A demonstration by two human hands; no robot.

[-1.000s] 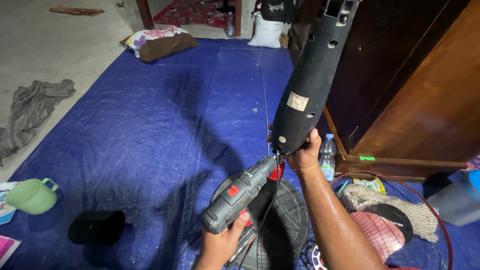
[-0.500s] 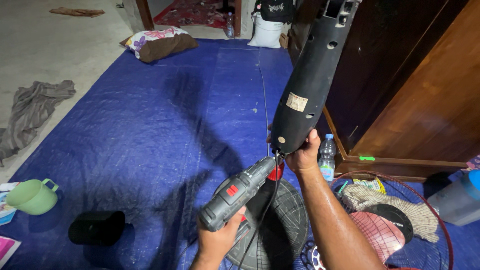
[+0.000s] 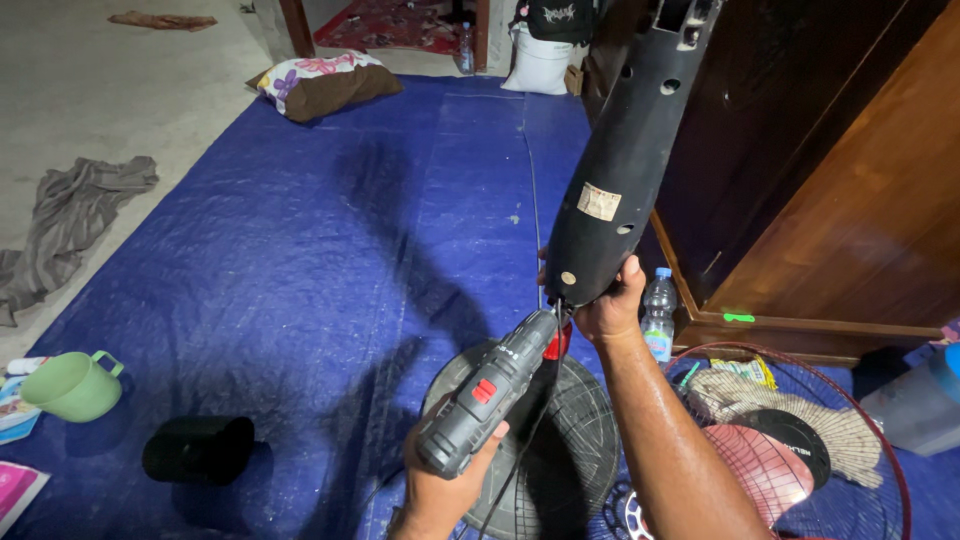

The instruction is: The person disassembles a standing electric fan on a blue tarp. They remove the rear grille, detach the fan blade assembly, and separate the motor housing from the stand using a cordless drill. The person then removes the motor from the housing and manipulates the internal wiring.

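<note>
- Centre of the frame: the right hand [image 3: 610,308] is wrapped around the lower end of a long black plastic housing [image 3: 625,150], which slants up to the top edge; its grip is pressed tight on the housing.
- A small rectangular tan label [image 3: 599,201] sits on the housing's lower half, above a round pale sticker near the hand.
- Bottom centre: the left hand [image 3: 445,480] closes its grip on the handle of a grey cordless drill [image 3: 490,395] with red accents, nose just under the housing's end.
- Beneath the drill, a round black fan base [image 3: 575,450] lies on a blue tarp [image 3: 300,250].
- Lower right: a red wire fan guard [image 3: 890,450]; beside the wooden cabinet [image 3: 850,200], a clear plastic bottle [image 3: 657,315] with a blue label.
- Lower left: a green mug [image 3: 70,385] and a black cap-like object [image 3: 198,448].
- Upper left: a floral pillow [image 3: 320,82].
</note>
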